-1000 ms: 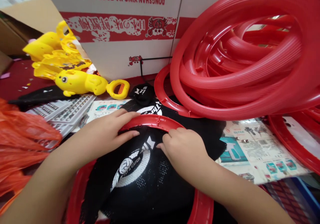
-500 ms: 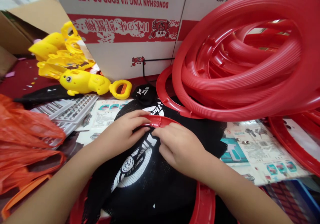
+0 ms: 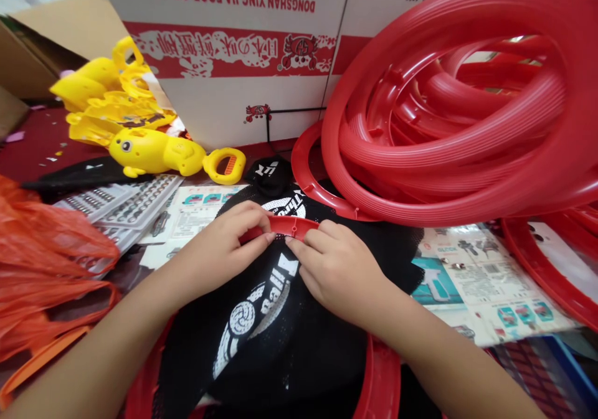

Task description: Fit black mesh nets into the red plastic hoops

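Observation:
A black mesh cloth (image 3: 322,344) with white ball lettering lies over a red plastic ring (image 3: 384,381), whose far rim shows between my hands. My left hand (image 3: 240,235) grips that rim from the left, thumb on the cloth's edge and fingers curled over the top. From the right, my right hand (image 3: 339,266) pinches the cloth against the same rim with bent fingers. The near side of the ring shows at the bottom, partly under the cloth. Beneath and beyond lies more black printed cloth (image 3: 392,251).
A heap of red rings (image 3: 467,201) rises at the right. A white carton (image 3: 210,114) stands behind. Yellow plastic toy parts (image 3: 159,151), trays of small round metal pieces (image 3: 140,204) and an orange plastic bag (image 3: 51,263) are at the left. Printed card sheets (image 3: 486,282) cover the table.
My left hand has slid slightly left along the rim, baring more red between the hands. The cloth's print has shifted and lies flatter. My right thumb and fingers have moved slightly at the edge.

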Demonstrator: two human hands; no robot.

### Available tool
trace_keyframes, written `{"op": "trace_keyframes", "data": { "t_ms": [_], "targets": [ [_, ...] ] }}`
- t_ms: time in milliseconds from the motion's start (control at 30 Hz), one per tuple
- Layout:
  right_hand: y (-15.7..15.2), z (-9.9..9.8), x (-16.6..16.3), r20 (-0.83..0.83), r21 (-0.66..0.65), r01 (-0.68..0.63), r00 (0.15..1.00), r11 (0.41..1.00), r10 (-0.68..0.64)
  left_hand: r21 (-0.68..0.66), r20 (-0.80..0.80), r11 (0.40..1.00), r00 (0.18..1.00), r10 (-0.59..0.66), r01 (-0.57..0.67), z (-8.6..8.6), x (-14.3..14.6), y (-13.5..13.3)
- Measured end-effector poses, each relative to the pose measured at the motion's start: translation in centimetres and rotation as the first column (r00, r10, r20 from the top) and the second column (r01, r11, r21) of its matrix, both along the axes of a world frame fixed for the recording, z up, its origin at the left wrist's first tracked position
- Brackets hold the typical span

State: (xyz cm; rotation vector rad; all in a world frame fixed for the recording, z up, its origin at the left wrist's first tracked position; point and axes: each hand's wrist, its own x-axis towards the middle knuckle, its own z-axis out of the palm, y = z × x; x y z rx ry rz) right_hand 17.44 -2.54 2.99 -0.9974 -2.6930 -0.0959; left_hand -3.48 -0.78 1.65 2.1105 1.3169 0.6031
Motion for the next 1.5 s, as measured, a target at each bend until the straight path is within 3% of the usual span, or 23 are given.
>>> {"op": "trace_keyframes", "data": {
  "t_ms": [1067,1167,1267,1367,1500],
  "targets": [
    [0.3,-1.0,-0.5,0.105,0.036,0.04,0.993,0.999,-0.044,0.033,-0.061,0.993,0.992,0.111,-0.109,-1.4,1.0,0.0],
    [0.5,-0.8,-0.3,0.052,-0.022,0.031,0.998,0.999,-0.03,0.076,-0.059,0.994,0.994,0.087,-0.082,-1.5,1.0,-0.2],
    [0.8,-0.5,0.0,-0.144,-0.159,-0.009,0.989,0.987,-0.015,0.258,-0.1,0.966,0.993,0.056,-0.028,-1.5,1.1,-0.5],
    [1.1,-0.2,0.3,-0.35,-0.288,-0.019,0.933,0.958,-0.087,0.415,-0.138,0.907,0.99,-0.01,0.067,-1.4,1.2,-0.8],
    [1.4,0.0,0.4,-0.369,-0.398,0.056,0.904,0.916,-0.216,0.364,-0.147,0.913,0.979,-0.138,0.183,-1.4,1.3,-0.8]
  ]
}}
